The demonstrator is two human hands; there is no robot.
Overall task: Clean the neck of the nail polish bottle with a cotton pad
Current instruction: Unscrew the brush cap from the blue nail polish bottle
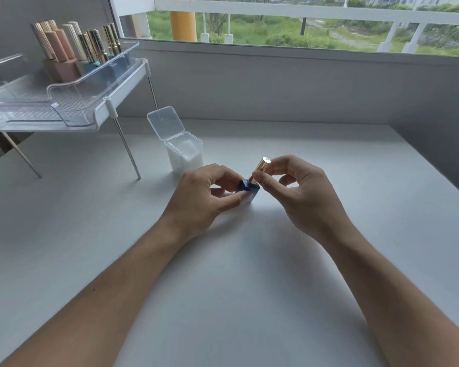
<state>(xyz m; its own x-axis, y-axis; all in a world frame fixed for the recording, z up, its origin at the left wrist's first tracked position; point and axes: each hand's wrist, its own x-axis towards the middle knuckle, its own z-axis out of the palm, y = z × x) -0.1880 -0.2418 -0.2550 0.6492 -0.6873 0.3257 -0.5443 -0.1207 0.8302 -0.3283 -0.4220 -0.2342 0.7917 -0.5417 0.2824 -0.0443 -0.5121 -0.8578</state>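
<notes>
A dark blue nail polish bottle (247,187) stands on the white table (249,260), slightly tilted. My left hand (207,197) pinches its square body from the left. Its tall gold cap (261,166) sits on the bottle, and my right hand (300,189) grips that cap between thumb and fingers. The neck is hidden under the cap. Behind the hands stands a clear plastic box of white cotton pads (184,154) with its hinged lid (164,122) flipped up.
A raised white rack (101,117) at the far left carries clear trays and several other polish bottles (74,49) with gold and pink caps. Its thin metal legs (126,149) reach the table. A grey wall and a window run along the back.
</notes>
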